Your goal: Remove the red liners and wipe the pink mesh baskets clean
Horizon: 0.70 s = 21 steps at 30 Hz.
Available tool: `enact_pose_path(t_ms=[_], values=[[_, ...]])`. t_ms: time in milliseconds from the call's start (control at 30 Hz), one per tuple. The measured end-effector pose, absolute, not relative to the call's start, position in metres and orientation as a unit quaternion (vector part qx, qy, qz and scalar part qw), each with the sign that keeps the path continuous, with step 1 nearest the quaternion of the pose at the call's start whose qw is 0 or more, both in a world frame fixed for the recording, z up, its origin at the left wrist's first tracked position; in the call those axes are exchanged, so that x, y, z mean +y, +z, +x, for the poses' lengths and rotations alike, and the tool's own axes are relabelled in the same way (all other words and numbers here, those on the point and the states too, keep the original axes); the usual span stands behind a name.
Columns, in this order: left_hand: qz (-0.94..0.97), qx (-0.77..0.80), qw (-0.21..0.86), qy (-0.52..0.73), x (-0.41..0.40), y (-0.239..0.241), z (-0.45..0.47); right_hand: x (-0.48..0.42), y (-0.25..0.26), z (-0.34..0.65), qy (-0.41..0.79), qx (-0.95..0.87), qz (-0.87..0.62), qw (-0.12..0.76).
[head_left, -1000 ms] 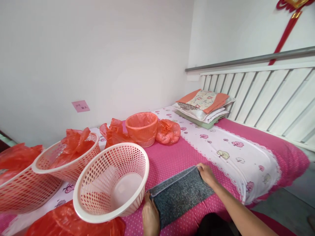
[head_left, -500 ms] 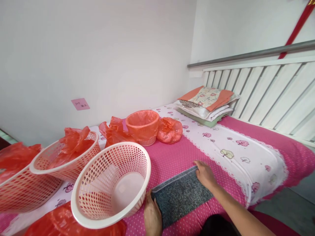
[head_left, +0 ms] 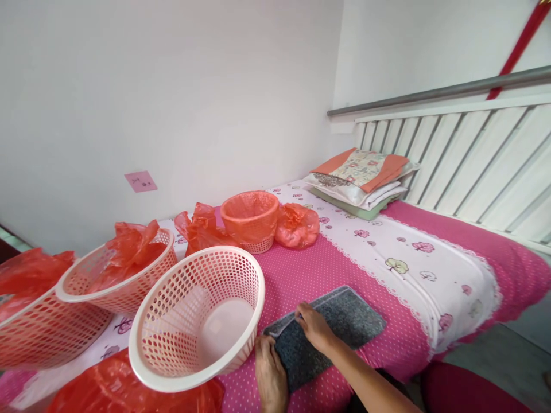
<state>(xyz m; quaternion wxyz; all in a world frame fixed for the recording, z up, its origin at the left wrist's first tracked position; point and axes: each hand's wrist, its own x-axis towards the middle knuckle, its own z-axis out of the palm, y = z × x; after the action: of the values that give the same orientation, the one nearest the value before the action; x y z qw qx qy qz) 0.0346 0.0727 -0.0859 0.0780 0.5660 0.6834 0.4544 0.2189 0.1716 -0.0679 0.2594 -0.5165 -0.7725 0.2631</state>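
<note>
A folded dark grey towel point(head_left: 357, 321) with a lighter hem lies flat on the pink dotted bedspread. At its left end, my left hand point(head_left: 270, 367) is closed around the edge, thumb and fingers by the corner. My right hand point(head_left: 314, 327) is over the towel's left half, fingers curled in a pinch on the hemmed upper edge. Just left of my left hand stands a pale pink plastic basket point(head_left: 148, 355), tilted towards me, with nothing inside.
Further left are two baskets point(head_left: 81, 289) point(head_left: 47, 338) with red plastic bags. Behind stands a bag-lined basket point(head_left: 258, 245) beside a knotted red bag point(head_left: 297, 226). Another red bag point(head_left: 103, 390) lies in front. Folded bedding point(head_left: 365, 172) rests near the white headboard point(head_left: 473, 160).
My right hand has moved left along the towel, from its right end to near my left hand. The towel's right end is now uncovered. My left hand stays at the left edge.
</note>
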Motion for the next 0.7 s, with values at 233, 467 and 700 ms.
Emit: enact_pose_path(t_ms=[233,467,700], values=[[0.597,0.726,-0.006,0.342,0.065,-0.09,0.053,0.172,-0.088,0.204,0.243,-0.747,-0.563,0.26],[0.727,0.653,-0.076,0.199,0.065,-0.123,0.071,0.173,-0.091,0.201,0.239,-0.765,-0.535,0.268],[0.675,0.701,-0.108,0.203,0.06,-0.128,0.057,0.129,-0.078,0.256,0.223,-0.849,-0.415,0.238]])
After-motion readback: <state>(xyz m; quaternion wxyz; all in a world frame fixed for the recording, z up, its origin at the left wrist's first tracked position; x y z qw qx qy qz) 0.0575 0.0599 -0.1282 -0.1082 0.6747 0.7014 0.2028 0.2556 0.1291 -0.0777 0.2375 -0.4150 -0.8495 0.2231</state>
